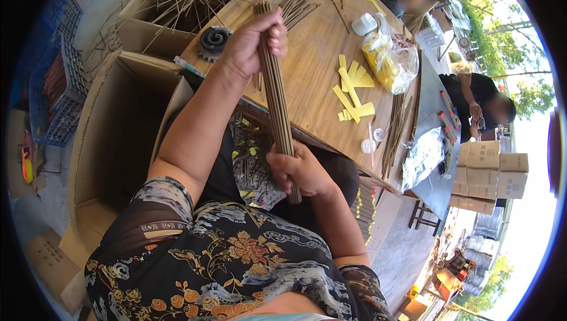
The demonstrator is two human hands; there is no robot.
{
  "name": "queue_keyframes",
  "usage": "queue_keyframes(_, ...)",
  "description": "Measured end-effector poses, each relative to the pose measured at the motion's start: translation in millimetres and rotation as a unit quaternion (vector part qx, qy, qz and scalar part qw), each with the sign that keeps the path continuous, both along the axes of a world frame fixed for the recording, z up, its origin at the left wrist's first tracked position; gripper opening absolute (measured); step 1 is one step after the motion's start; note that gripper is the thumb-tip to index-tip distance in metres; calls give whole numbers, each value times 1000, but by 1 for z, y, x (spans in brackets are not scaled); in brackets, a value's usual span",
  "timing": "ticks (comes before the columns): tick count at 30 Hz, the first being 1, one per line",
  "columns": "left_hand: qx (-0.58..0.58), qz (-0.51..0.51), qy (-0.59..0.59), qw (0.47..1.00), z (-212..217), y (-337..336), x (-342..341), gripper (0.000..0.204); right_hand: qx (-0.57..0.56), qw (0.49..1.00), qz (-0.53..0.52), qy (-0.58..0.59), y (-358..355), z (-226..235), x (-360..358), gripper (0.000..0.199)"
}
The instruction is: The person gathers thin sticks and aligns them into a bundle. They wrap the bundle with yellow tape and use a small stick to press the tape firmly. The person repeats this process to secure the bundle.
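Upright in front of my chest stands a long bundle of brown incense sticks (275,90). Near its top my left hand (251,43) is wrapped round it in a fist. Lower down, the fingers of my right hand (302,170) close round the bundle close to its bottom end. Behind the upper hand, more loose incense sticks (298,9) lie fanned on the wooden table (319,79). A dark coil (215,42) sits at the table's edge beside my left wrist.
Yellow paper strips (352,89) and a plastic bag with yellow contents (387,55) lie on the table. An open cardboard box (112,138) stands at my left, with blue crates (68,79) beyond. Stacked cartons (490,173) and other people (481,96) are at the right.
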State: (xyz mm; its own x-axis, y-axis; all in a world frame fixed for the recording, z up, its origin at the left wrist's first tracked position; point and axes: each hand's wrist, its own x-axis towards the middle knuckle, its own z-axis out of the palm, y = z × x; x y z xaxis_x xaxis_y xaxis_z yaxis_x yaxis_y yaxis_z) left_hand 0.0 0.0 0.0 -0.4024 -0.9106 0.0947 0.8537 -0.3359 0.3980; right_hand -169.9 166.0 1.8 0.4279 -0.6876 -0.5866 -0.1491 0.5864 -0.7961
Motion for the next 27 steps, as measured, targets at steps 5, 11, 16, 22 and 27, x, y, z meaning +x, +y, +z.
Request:
queue_keyframes(5, 95, 136, -137, 976, 11, 5, -5, 24, -161, 952, -23, 257, -1, -7, 13, 22)
queue_keyframes(11, 54, 70, -83, 993, 1, -3, 4, 25, -166, 971, -13, 170, -2, -10, 5, 21)
queue_keyframes(16, -45, -18, 95, 994, 1, -5, 7, 25, 133, 970, -22, -201, 7, 14, 4, 17)
queue_keyframes(22, 108, 198, -246, 943, 4, 3, -4, 24, -397, 833, -18, 385, 0, -24, 8, 24)
queue_keyframes(27, 51, 63, -47, 996, -1, -5, 4, 27, 91, 987, -16, -132, 1, 11, 4, 20)
